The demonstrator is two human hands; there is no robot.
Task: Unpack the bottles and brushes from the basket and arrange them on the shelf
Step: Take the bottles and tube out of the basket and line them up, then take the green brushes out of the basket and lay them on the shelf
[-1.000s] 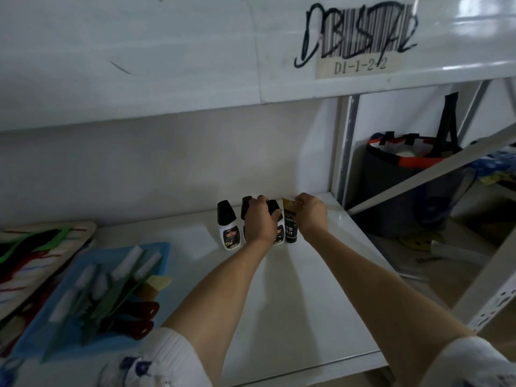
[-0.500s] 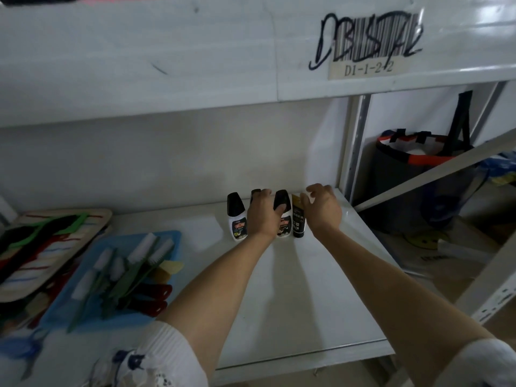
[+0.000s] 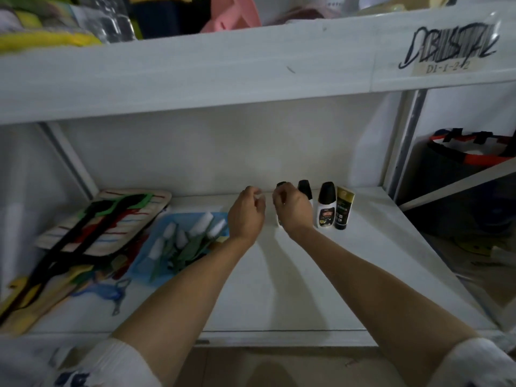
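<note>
Near the shelf's left edge lay the brushes. My left hand hung loosely curled, holding nothing. My right hand gripped a bottle in the back-edge row.

Painted metal, glossy plastic, soft cloth.
I see the shelf as smooth white painted metal with a dull sheen. The bottles look like glossy plastic, white bodies under shiny black caps, and the tube shows a metallic gold top. The striped bag at left looks like matt woven cloth.
</note>
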